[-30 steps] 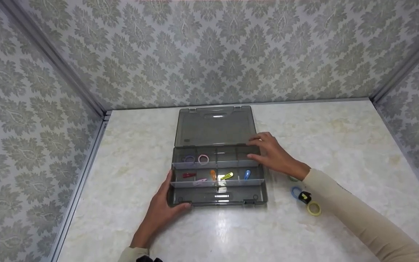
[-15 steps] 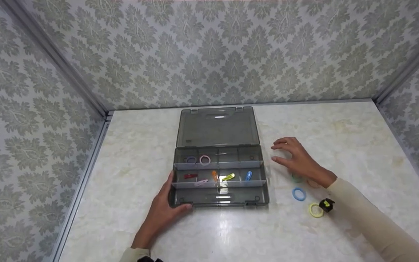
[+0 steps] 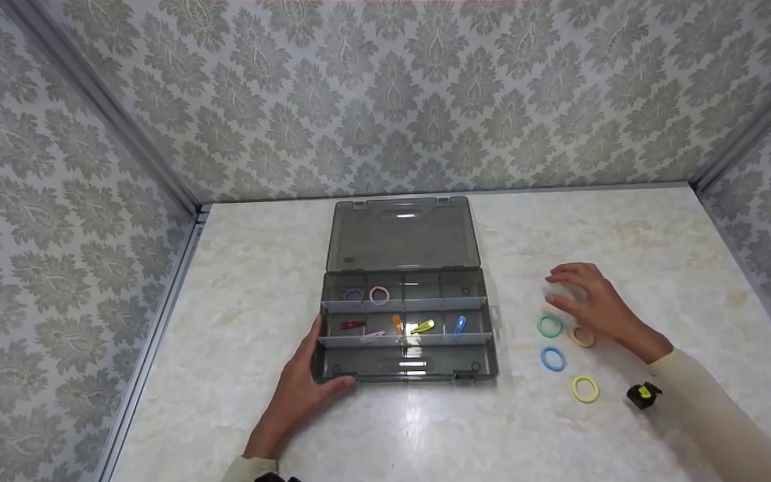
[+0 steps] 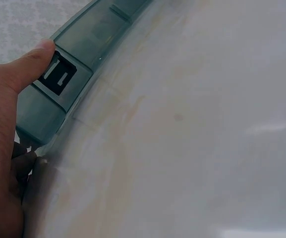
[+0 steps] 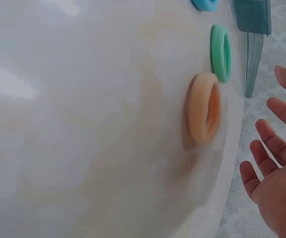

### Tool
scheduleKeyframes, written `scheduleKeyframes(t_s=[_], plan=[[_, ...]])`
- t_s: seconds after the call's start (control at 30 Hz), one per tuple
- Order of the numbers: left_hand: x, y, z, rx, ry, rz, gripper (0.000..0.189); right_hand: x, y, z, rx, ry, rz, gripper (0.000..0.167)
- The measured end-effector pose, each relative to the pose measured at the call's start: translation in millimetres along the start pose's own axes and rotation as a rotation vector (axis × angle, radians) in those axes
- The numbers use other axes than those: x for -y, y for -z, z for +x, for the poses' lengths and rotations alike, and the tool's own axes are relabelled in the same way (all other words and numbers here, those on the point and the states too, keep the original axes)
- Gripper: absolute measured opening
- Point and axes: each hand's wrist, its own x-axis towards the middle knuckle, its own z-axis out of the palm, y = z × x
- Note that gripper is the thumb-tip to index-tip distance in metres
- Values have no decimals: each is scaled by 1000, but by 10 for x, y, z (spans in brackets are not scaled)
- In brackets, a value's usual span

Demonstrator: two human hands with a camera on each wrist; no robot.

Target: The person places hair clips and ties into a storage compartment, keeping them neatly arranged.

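Observation:
My left hand (image 3: 295, 385) grips the front left corner of a grey see-through compartment box (image 3: 359, 361). In the left wrist view its thumb (image 4: 36, 62) lies on the box's front wall beside the latch. My right hand (image 3: 596, 304) hovers holding nothing, fingers loosely bent, right of the box. Below it on the table are a green hair tie (image 3: 540, 327) and an orange hair tie (image 5: 198, 109), partly behind the hand in the head view. Nearer the front lie a blue hair tie (image 3: 543, 360) and a yellow hair tie (image 3: 575, 390).
The box's lid (image 3: 402, 237) lies folded back toward the wall. A purple hair tie (image 3: 346, 295) and a pink hair tie (image 3: 371, 296) sit in the back row. Several snap hair clips, including a blue one (image 3: 460, 325), occupy the middle row. Patterned walls (image 3: 392, 100) surround the table.
My right hand has left the box's back right compartment and moved right, over the loose hair ties, uncovering more of them. The left hand stays at the box's corner.

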Motion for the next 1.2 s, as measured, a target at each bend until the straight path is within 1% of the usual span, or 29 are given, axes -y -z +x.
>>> scheduleKeyframes(t_s=[0.13, 0.3, 0.47, 0.6, 0.9, 1.13, 1.2], plan=[[2, 1, -4, -8, -15, 17, 130, -24, 21, -113, -8, -23, -18, 32], [6, -1, 5, -11, -22, 23, 131, -50, -5, -238, 7, -59, -19, 31], [15, -3, 12, -16, -39, 14, 130, -60, -47, -314, 10, -67, 0, 31], [14, -6, 14, -13, -36, 12, 131, -52, -75, -377, 11, -72, 14, 31], [17, -15, 18, -12, -26, 6, 131, -74, -111, -501, 39, -27, 13, 39], [7, -7, 10, 3, 14, 6, 134, -135, -135, -509, 37, 89, -58, 43], [-1, -10, 18, 3, 15, 3, 134, -142, -134, -523, 36, 90, -64, 44]])
